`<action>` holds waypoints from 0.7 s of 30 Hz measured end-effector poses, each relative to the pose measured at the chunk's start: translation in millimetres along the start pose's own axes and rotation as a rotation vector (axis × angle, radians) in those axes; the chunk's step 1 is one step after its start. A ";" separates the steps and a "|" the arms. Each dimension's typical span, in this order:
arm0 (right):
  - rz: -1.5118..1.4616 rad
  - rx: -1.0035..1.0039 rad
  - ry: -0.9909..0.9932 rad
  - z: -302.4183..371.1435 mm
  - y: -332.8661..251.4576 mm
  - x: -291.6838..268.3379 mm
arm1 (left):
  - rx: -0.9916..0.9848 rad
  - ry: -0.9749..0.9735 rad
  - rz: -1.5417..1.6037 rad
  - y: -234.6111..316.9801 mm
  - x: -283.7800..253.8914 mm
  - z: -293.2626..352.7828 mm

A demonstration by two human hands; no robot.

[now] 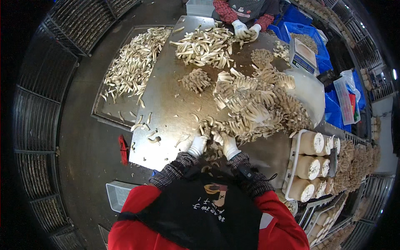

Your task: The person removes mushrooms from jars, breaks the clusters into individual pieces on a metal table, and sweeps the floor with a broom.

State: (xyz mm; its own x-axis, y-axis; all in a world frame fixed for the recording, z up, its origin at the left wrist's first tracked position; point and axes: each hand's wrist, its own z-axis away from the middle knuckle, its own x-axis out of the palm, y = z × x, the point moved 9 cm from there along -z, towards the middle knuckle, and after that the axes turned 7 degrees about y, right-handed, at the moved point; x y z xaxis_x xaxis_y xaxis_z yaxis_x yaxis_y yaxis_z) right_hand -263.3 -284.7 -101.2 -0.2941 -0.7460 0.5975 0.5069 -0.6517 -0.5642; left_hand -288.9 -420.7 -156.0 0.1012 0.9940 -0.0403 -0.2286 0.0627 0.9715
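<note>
My left hand, in a white glove, has its fingers curled round some mushrooms at the near side of the metal table. Close beside it, my right hand, also gloved, is closed on the same small bunch; its fingertips are partly hidden among the caps. More loose mushrooms lie on the table between my wrists. Just beyond my right hand spreads a large heap of mushroom clusters, with pale stems and grey-brown caps. A smaller cluster sits apart, farther off.
Across the metal table a co-worker's gloved hands handle mushrooms beside a pile of loose ones. A low tray of mushrooms stands left. A scale is at far right, and a crate of tan bottles stands near right.
</note>
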 end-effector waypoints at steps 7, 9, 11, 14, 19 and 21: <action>0.747 -0.525 0.360 3.0 -69.8 -10.9 | -0.153 0.173 0.334 78.9 3.8 -21.4; 0.855 -0.492 0.448 -8.0 -60.8 -36.3 | -0.285 0.114 0.293 87.3 2.3 -17.2; 1.289 -0.682 0.548 -13.6 -58.3 -32.6 | -0.214 0.189 0.299 73.5 -13.9 -26.9; 1.340 -0.724 0.502 -26.1 -43.3 -78.1 | -0.189 0.105 0.067 87.0 -7.8 -36.3; 0.924 -0.620 0.565 -36.8 -18.4 -147.1 | 0.040 0.097 -0.577 105.9 0.8 -58.0; 0.310 -0.234 0.281 -19.0 5.4 -75.0 | 0.027 0.093 -0.620 89.4 -31.7 -55.8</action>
State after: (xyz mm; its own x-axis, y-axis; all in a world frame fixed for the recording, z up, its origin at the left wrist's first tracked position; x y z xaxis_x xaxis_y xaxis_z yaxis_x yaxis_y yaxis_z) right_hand -253.9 -234.8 -159.8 -0.3820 -0.8973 0.2214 0.4192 -0.3817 -0.8237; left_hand -366.6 -441.6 -80.9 0.1219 0.7774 -0.6171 -0.1302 0.6289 0.7665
